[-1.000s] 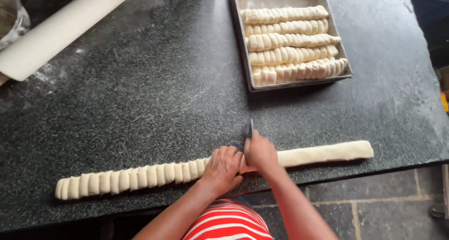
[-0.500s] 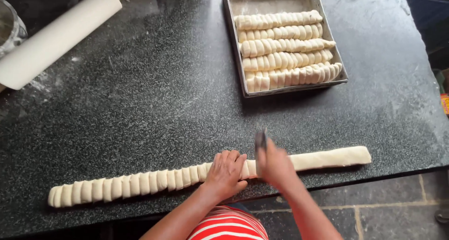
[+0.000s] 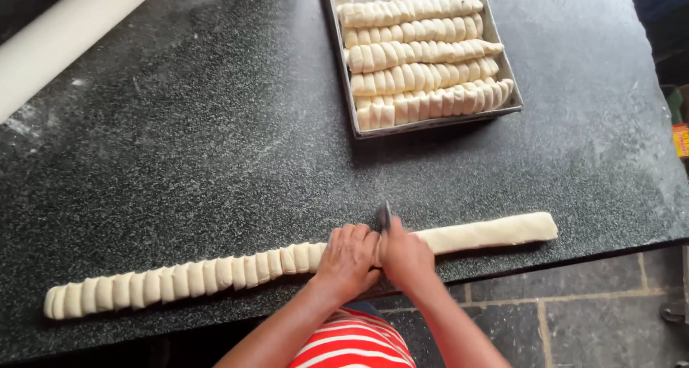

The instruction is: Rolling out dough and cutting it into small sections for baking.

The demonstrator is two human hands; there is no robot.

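Item: dough log, one long roll laid across the near edge of the black speckled counter.

Progress, as I judged it: the stretch to the left of my hands was already scored into short slices, from the far left end up to the left hand. The stretch to the right of the right hand, ending in a blunt tip, was smooth and uncut; I put it at roughly a quarter to a third of the whole length. So most of the cutting looked done, with the right-hand remainder left.

Left hand: lay flat over the log, fingers spread and curved down on the last cut slices, pinning them; it gripped nothing.

Right hand: closed around a small dark blade, which stood upright just beyond the knuckles, its edge down on the log right beside the left fingertips. The log passed under both hands.

Also present: metal tray well beyond the hands, to the right, filled with five rows of sliced dough; white rolling pin far off to the left.
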